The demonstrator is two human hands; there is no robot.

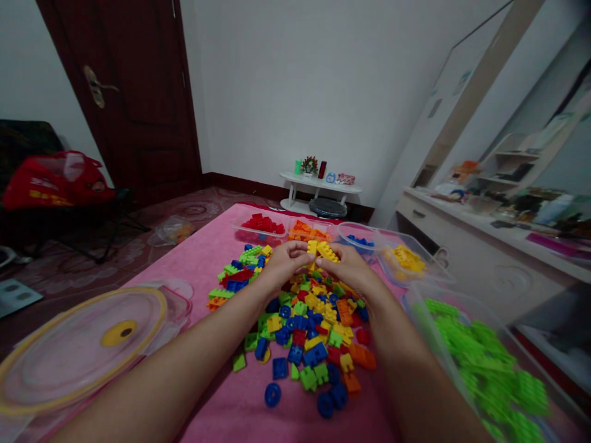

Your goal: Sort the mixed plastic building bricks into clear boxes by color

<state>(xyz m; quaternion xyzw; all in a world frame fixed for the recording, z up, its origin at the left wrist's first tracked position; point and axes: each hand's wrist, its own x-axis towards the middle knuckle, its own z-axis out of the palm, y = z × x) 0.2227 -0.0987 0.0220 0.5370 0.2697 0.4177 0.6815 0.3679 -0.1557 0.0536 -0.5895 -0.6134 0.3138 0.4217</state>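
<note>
My left hand and my right hand meet above a heap of mixed plastic bricks on a pink cloth. Both hands are closed on a cluster of yellow bricks held between their fingertips. The heap below holds blue, green, yellow, orange and red pieces, with blue round pieces at its near edge.
Clear tubs stand behind and to the right: red bricks, orange bricks, blue bricks, yellow bricks, green bricks. A round clear lid lies at left. A dresser edge runs along the right.
</note>
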